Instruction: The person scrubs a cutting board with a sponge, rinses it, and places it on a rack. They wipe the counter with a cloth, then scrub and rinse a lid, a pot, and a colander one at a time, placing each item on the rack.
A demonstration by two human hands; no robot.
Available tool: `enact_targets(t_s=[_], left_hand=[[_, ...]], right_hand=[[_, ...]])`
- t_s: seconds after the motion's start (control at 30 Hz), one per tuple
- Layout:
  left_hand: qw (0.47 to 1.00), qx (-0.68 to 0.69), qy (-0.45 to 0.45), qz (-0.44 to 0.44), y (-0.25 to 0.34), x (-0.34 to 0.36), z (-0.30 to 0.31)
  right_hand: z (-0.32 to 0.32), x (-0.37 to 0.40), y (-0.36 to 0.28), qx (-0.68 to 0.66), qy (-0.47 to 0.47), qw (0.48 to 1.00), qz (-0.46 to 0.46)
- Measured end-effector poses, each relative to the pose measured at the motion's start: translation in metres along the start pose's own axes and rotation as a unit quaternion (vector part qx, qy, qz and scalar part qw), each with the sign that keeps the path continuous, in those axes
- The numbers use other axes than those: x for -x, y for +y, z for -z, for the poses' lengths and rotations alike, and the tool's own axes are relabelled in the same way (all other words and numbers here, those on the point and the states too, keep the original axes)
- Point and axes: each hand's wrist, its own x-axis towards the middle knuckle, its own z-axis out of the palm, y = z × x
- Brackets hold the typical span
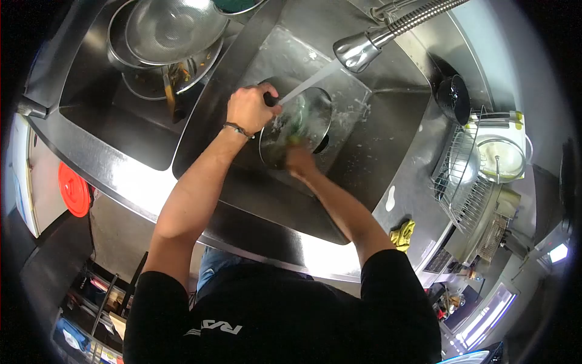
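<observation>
My left hand (251, 109) is closed round the dark handle or knob at the upper left of a round metal pan (321, 109), which is tilted in the right sink basin. Water runs from the spray faucet (357, 51) past my left hand onto the pan. My right hand (298, 159) is at the pan's lower part, blurred by motion, with its fingers curled round something greenish that is too smeared to make out. Suds and splashes cover the pan's inside.
In the left basin lie a mesh strainer (176, 30), metal bowls and a wooden-handled utensil (170, 91) with food scraps. To the right are a black pan (453, 100), a wire rack (464, 176) and a yellow cloth (402, 235). A red lid (74, 189) is at the lower left.
</observation>
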Motion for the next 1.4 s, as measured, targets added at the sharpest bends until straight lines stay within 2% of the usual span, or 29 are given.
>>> enact_targets(t_s=[0.03,0.07,0.13,0.17,0.2,0.23,0.3,0.37,0.47,0.5,0.53,0.57,0.6,0.67,0.7,0.73,0.77,0.8,0.87,0.9,0.93,0.97,1.03,1.1,1.2,1.27,1.3,1.37,1.4], left_hand=[[1.0,0.0,-0.001,0.0,0.0,-0.002,0.003],[1.0,0.001,-0.004,0.013,0.0,-0.002,0.006],[0.999,0.0,0.0,0.035,-0.005,-0.002,0.005],[0.999,-0.001,0.0,0.033,-0.008,-0.002,0.002],[0.999,0.005,0.007,0.032,-0.009,-0.002,0.001],[0.999,0.01,0.015,0.032,-0.01,-0.003,0.0],[0.999,0.004,0.017,0.031,-0.01,-0.004,-0.002],[0.999,-0.003,0.02,0.03,-0.009,-0.006,-0.001],[0.999,-0.012,0.02,0.022,-0.009,-0.001,0.001],[0.999,-0.007,0.003,0.044,-0.008,-0.001,0.001],[0.998,-0.002,-0.012,0.064,-0.008,-0.001,0.001],[0.998,-0.005,-0.006,0.062,-0.009,-0.003,0.001],[0.998,0.017,0.012,0.059,-0.009,-0.004,-0.003],[0.997,0.018,0.01,0.075,-0.002,-0.003,0.0],[0.997,0.016,0.013,0.072,-0.003,-0.004,0.002],[0.997,-0.008,0.0,0.079,-0.006,-0.005,0.002],[0.996,-0.031,-0.012,0.087,-0.01,-0.005,0.004],[0.993,-0.021,-0.029,0.112,-0.016,-0.008,0.006],[0.991,-0.016,-0.037,0.128,-0.02,-0.009,0.006],[0.988,-0.011,-0.048,0.145,-0.022,-0.007,0.005],[0.988,-0.012,-0.049,0.145,-0.024,-0.007,0.005],[0.988,0.0,-0.051,0.146,-0.027,-0.007,0.003],[0.988,0.013,-0.053,0.145,-0.027,-0.008,0.001],[0.988,0.02,-0.1,0.116,-0.026,-0.008,-0.001],[0.985,0.058,-0.132,0.09,-0.024,-0.005,-0.009],[0.987,0.055,-0.123,0.092,-0.023,-0.006,-0.007],[0.988,0.055,-0.114,0.093,-0.022,-0.006,-0.007],[0.987,0.044,-0.109,0.111,-0.03,-0.007,-0.011],[0.986,0.046,-0.101,0.124,-0.028,-0.008,-0.009]], right_hand=[[-0.002,0.004,-0.014,-0.133,-0.088,0.987,0.011],[0.002,0.001,-0.011,-0.135,-0.09,0.987,0.009],[0.015,-0.01,-0.002,-0.182,-0.292,0.936,-0.076],[0.024,-0.009,0.011,-0.183,-0.29,0.936,-0.077],[0.034,-0.003,0.031,-0.062,-0.096,0.993,-0.025],[0.039,0.0,0.042,0.063,0.104,0.992,0.029],[0.025,0.005,0.018,0.093,0.086,0.992,-0.01],[0.003,0.004,-0.008,-0.17,-0.133,0.973,0.079],[-0.169,-0.052,0.058,-0.534,-0.194,0.822,0.025],[-0.111,-0.036,0.052,-0.357,-0.096,0.927,0.06],[-0.046,-0.019,0.045,-0.077,0.011,0.996,0.053],[0.029,0.0,0.033,0.131,0.097,0.987,0.0],[-0.002,-0.011,0.024,0.049,-0.016,0.996,-0.079],[-0.007,-0.024,-0.014,-0.062,-0.212,0.973,0.063],[-0.014,-0.032,-0.027,-0.063,-0.207,0.974,0.065],[-0.023,-0.039,-0.039,-0.408,-0.131,0.902,0.056],[-0.032,-0.045,-0.045,-0.701,-0.041,0.711,0.042],[-0.018,-0.047,-0.051,-0.702,-0.041,0.709,0.044],[0.027,-0.05,-0.063,-0.65,0.053,0.755,0.066],[0.021,-0.047,-0.059,-0.651,0.052,0.754,0.066],[0.009,-0.042,-0.046,-0.477,0.005,0.872,0.109],[-0.008,-0.037,-0.028,-0.28,-0.041,0.948,0.145],[-0.065,-0.042,0.028,-0.191,-0.072,0.979,0.024],[-0.026,-0.048,0.057,0.136,-0.027,0.99,0.038],[0.003,-0.085,0.062,0.146,0.005,0.989,0.013],[-0.005,-0.089,0.053,0.013,0.117,0.991,-0.055],[-0.003,-0.079,0.048,0.011,0.116,0.992,-0.056],[0.004,-0.044,0.031,-0.092,-0.078,0.991,-0.061],[0.0,-0.034,0.023,-0.092,-0.078,0.991,-0.061]])
